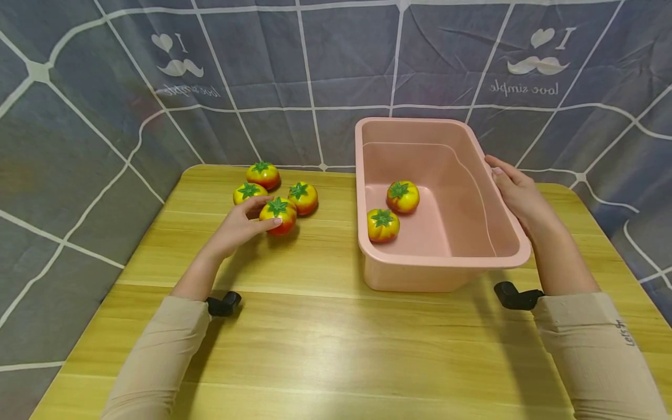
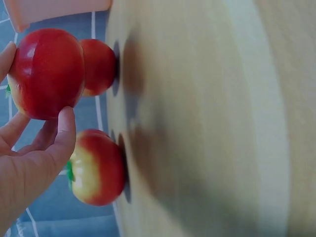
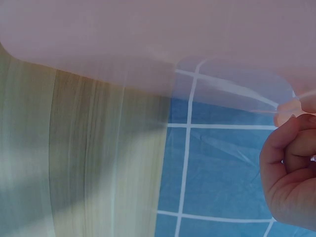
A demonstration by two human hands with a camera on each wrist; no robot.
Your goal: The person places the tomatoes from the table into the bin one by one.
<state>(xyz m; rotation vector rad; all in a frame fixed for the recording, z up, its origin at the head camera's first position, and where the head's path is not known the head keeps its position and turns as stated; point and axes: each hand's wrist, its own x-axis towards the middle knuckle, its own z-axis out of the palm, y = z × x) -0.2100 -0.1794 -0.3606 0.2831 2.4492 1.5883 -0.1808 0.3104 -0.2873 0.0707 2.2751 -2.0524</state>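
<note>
My left hand (image 1: 238, 227) grips a red-and-yellow tomato (image 1: 282, 220) with a green leafy top. The left wrist view shows this tomato (image 2: 49, 74) raised off the table, pinched between thumb and fingers. Close around that hand, three more tomatoes sit on the table: one at the back (image 1: 264, 176), one at the left (image 1: 248, 191) and one at the right (image 1: 304, 199). My right hand (image 1: 522, 201) holds the right rim of a pink plastic bin (image 1: 446, 261); its fingers (image 3: 276, 153) look curled in the right wrist view. Two tomatoes (image 1: 403, 197) lie inside, towards the bin's left wall.
The wooden table (image 1: 315, 344) runs up to a grey-blue curtain (image 1: 346, 64) with white lines at the back and sides. A black strap mount (image 1: 224, 304) is on the left wrist and another (image 1: 517, 296) on the right.
</note>
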